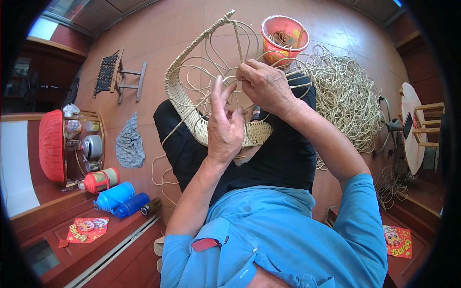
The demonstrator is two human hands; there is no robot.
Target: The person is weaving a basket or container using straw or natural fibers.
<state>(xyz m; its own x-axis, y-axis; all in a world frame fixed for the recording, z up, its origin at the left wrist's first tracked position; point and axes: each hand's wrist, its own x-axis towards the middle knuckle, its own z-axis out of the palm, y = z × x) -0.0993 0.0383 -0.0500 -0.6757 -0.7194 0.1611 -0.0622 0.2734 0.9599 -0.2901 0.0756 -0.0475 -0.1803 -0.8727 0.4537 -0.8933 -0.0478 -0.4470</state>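
On the left, a pale straw-coloured woven band (192, 117), made of twisted cord and curved like a basket wall, rests across the person's lap in black trousers (169, 126). Its long axis sweeps from a raised tip at the top, down the left side, then bends rightward below the hands, so its hollow faces them. Loose loops of cord fan across that hollow.

The left hand (223, 125) is the nearer to the wall, just right of it, fingers spread and index finger pointing up; no cord is clearly gripped.

Next, a thick, straight pale cord strand (238, 43) hangs from near the tip down to the right hand (269, 84), which is the nearer to it. That hand's fingertips are drawn together and appear to pinch its lower end; the exact contact is hidden.

Farther right, a tangled heap of pale cord (343, 101) lies on the floor, beside the right knee.
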